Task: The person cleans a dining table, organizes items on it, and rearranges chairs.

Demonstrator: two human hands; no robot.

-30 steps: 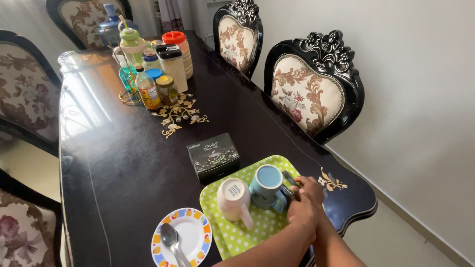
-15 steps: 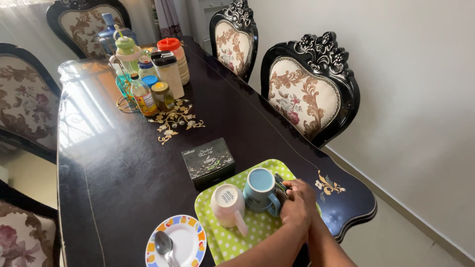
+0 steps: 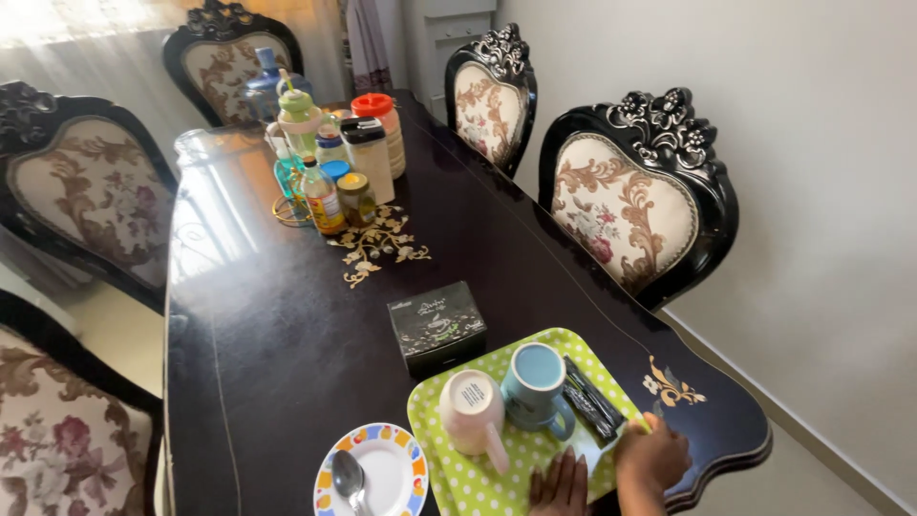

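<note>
So the green white-dotted plastic tray (image 3: 458,483) sits at the near end of the dark glossy table (image 3: 287,334). The right hand (image 3: 652,457) curls over its right edge and the left hand (image 3: 560,483) lies flat on it; two cups and dark sachets (image 3: 590,401) are loaded.

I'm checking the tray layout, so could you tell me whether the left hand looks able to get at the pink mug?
Probably yes. The left hand rests on the green tray just below the upside-down pink mug, whose handle points toward it, and nothing lies between them.
</note>
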